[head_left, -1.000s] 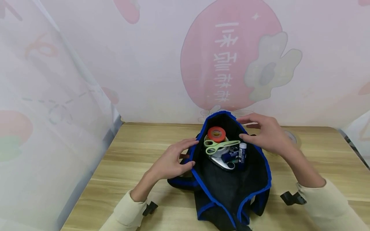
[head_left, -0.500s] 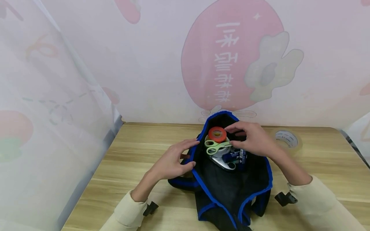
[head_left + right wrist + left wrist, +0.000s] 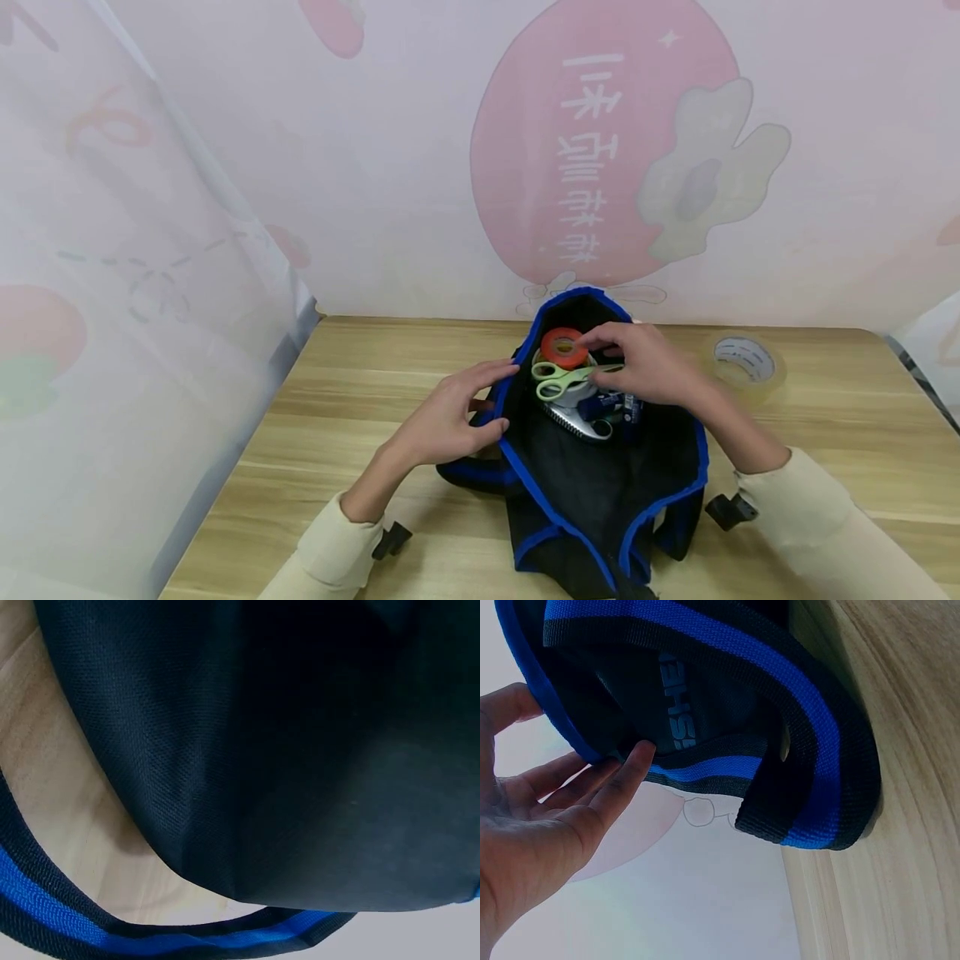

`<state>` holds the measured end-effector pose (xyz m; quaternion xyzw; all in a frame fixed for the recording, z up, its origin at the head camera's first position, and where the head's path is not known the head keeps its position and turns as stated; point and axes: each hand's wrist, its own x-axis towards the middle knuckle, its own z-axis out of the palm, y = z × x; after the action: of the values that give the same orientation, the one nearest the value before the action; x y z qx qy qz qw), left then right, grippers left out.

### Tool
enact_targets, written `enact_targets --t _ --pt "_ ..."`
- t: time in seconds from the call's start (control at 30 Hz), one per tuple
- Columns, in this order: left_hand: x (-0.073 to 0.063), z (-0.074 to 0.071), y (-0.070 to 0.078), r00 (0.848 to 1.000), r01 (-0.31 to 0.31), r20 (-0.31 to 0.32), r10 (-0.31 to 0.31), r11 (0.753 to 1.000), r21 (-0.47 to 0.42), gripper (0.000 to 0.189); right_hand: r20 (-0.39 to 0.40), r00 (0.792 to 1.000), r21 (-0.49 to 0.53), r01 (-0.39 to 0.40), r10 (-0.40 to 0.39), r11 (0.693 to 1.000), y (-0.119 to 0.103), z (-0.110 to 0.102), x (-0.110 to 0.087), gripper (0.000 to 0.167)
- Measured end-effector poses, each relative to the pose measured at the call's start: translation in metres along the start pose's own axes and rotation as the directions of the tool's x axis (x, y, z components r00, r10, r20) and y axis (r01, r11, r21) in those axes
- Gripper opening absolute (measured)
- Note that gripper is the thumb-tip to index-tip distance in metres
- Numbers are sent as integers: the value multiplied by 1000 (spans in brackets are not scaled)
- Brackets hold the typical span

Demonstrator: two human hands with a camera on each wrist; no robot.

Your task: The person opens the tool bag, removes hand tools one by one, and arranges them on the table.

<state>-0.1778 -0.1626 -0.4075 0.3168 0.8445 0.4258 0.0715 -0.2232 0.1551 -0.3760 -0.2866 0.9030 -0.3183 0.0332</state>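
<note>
Step in hand, as I judge it from my distance: a right-hand reach among loose items inside the black bag (image 3: 581,479). Handling note: I would have the left side of the blue rim (image 3: 703,454) held firm, since soft cloth could sag inward. I would bring the fingertips down from above, settle squarely on one item, then pinch lightly; the scissors (image 3: 576,377) overlap their neighbours, so a quick pull could drag several.

Grip, left hand (image 3: 450,421): thumb and fingers pinch the rim at the bag's nine o'clock.

Grip, right hand (image 3: 645,362): thumb and forefinger moderately parted, nothing plainly pinched; whether a fingertip touches anything I cannot tell. My right wrist view gives only bag cloth, table and strap.

Contents, by clock from the right fingertips, twelve being away from the person:
- Red tape roll (image 3: 551,343): ten o'clock, just beside the forefinger.
- Scissors: loops at eight o'clock, blades running in beneath the hand.
- Toothed silver tool (image 3: 570,421): between six and seven, lower in the heap.
- Dark blue stick (image 3: 597,407): six o'clock.

Outside the bag: one clear tape roll (image 3: 742,358), three o'clock, lying on the table (image 3: 375,400).
</note>
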Motion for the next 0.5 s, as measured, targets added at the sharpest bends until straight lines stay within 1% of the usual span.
enact_targets --t 0.1,0.27,0.5 --pt "0 0 -1 1000 13 4 -13 1000 -1 68 1 1000 -2 9 -9 1000 2 3 4 40" --pt "0 0 -1 1000 10 10 -10 1000 -4 68 15 1000 -7 2 -1 1000 4 7 9 40" --pt "0 -1 -2 1000 12 9 -12 1000 8 68 36 999 -52 -3 5 999 6 13 12 38"
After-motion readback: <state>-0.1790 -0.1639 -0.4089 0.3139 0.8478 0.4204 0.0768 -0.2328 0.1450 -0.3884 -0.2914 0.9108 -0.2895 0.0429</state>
